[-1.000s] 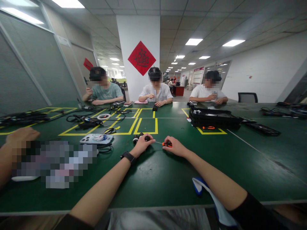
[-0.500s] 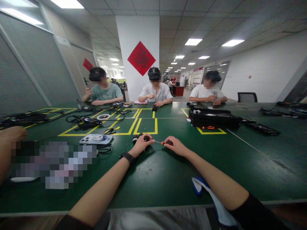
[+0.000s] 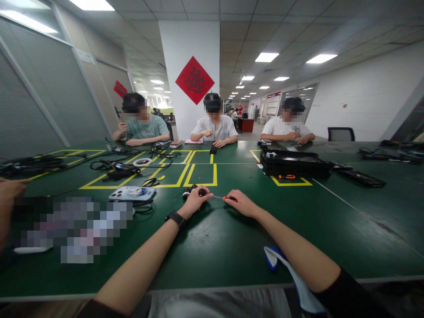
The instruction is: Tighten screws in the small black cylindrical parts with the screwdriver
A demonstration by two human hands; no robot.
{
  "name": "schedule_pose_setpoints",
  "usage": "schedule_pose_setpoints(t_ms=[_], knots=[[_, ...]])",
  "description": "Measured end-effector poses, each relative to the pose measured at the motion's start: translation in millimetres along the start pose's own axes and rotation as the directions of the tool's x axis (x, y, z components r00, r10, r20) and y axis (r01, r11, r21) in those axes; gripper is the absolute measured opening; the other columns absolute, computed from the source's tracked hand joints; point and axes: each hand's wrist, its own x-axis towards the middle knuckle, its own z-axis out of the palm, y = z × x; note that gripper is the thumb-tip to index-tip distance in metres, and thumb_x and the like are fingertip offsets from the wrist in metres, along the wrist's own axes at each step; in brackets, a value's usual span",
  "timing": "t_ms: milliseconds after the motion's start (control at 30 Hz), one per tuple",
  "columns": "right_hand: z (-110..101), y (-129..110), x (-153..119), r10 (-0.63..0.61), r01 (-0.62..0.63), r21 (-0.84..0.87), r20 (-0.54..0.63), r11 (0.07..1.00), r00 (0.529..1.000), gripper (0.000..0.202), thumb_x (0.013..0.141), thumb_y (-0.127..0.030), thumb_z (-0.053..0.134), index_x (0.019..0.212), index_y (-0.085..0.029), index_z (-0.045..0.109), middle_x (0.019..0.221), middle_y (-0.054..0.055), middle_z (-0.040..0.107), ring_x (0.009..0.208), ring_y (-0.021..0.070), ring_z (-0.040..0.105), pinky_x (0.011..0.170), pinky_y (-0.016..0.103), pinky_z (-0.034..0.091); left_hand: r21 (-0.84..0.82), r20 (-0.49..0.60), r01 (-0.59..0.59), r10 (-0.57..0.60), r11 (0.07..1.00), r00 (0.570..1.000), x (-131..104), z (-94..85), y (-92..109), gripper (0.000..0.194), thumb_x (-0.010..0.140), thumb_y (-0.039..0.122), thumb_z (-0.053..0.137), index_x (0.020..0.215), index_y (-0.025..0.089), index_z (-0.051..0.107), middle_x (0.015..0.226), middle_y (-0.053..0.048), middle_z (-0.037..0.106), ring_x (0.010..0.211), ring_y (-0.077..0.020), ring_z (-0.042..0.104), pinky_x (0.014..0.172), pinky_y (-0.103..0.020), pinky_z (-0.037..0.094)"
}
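My left hand (image 3: pixel 195 201) is closed around a small dark device (image 3: pixel 187 193) with rounded black and white parts, low over the green table. My fingers cover much of it, so its exact kind is unclear. In my right hand (image 3: pixel 244 204) is a screwdriver (image 3: pixel 225 198) with an orange and black handle, held in a pinch. Its thin metal shaft points left, and the tip ends at my left fingertips. Whether the tip touches the device is hidden.
A phone (image 3: pixel 132 193) and cables (image 3: pixel 122 170) lie to the left. Black trays (image 3: pixel 294 164) and another orange screwdriver (image 3: pixel 286 177) are at the right. A blue-and-white strap (image 3: pixel 288 265) hangs over the near edge. A neighbour's hand (image 3: pixel 9 192) is at far left; three people sit opposite.
The neighbour's hand at far left has shifted left and slightly down. My fingers on the screwdriver have moved slightly; both hands keep nearly the same place.
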Motion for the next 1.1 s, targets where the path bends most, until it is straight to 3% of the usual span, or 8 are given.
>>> schedule_pose_setpoints(t_ms=[233, 433, 667, 967, 1100], knots=[[-0.3, 1.9, 0.6, -0.010, 0.010, -0.008, 0.009, 1.000, 1.000, 0.021, 0.085, -0.030, 0.045, 0.083, -0.016, 0.061, 0.085, 0.005, 0.057, 0.083, 0.0154, 0.048, 0.078, 0.031, 0.038, 0.014, 0.002, -0.002, 0.001, 1.000, 1.000, 0.1, -0.3, 2.4, 0.030, 0.064, 0.043, 0.062, 0.077, 0.016, 0.057, 0.063, 0.002, 0.054, 0.052, -0.0083, 0.045, 0.046, -0.019, 0.035], [1.2, 3.5, -0.5, -0.015, 0.015, 0.002, -0.020, 1.000, 1.000, 0.015, 0.078, -0.028, 0.055, 0.086, -0.016, 0.058, 0.085, 0.004, 0.056, 0.081, 0.0151, 0.048, 0.075, 0.029, 0.038, 0.013, 0.000, -0.029, 0.029, 0.999, 1.000, 0.8, 0.1, -1.0, 0.030, 0.064, 0.043, 0.061, 0.077, 0.017, 0.057, 0.064, 0.003, 0.053, 0.053, -0.0080, 0.045, 0.047, -0.019, 0.036], [-1.5, -0.2, -1.2, -0.032, 0.032, 0.000, -0.037, 0.999, 0.999, 0.018, 0.075, -0.031, 0.058, 0.086, -0.017, 0.057, 0.087, 0.004, 0.054, 0.083, 0.0152, 0.048, 0.076, 0.029, 0.038, 0.029, 0.002, -0.070, 0.070, 0.997, 0.998, 3.2, -0.6, -2.0, 0.029, 0.065, 0.043, 0.060, 0.074, 0.015, 0.057, 0.069, 0.001, 0.056, 0.063, -0.0100, 0.050, 0.059, -0.021, 0.040], [-5.4, 0.9, 0.2, -0.065, 0.067, -0.034, 0.033, 0.997, 0.997, 0.021, 0.085, -0.028, 0.045, 0.081, -0.016, 0.062, 0.086, 0.006, 0.056, 0.086, 0.0157, 0.049, 0.081, 0.032, 0.037, 0.026, 0.000, -0.015, 0.015, 1.000, 1.000, -0.1, -0.4, 2.9, 0.030, 0.065, 0.044, 0.060, 0.075, 0.016, 0.057, 0.064, 0.002, 0.054, 0.053, -0.0084, 0.045, 0.046, -0.019, 0.035], [-3.7, 0.3, -0.2, -0.095, 0.096, 0.018, -0.032, 0.995, 0.995, 0.011, 0.079, -0.026, 0.055, 0.082, -0.017, 0.059, 0.091, 0.006, 0.054, 0.088, 0.0161, 0.049, 0.083, 0.033, 0.038, 0.017, -0.004, 0.002, -0.002, 1.000, 1.000, -0.6, -0.5, 5.9, 0.030, 0.063, 0.043, 0.062, 0.074, 0.016, 0.057, 0.064, 0.001, 0.054, 0.055, -0.0087, 0.046, 0.046, -0.018, 0.036]])
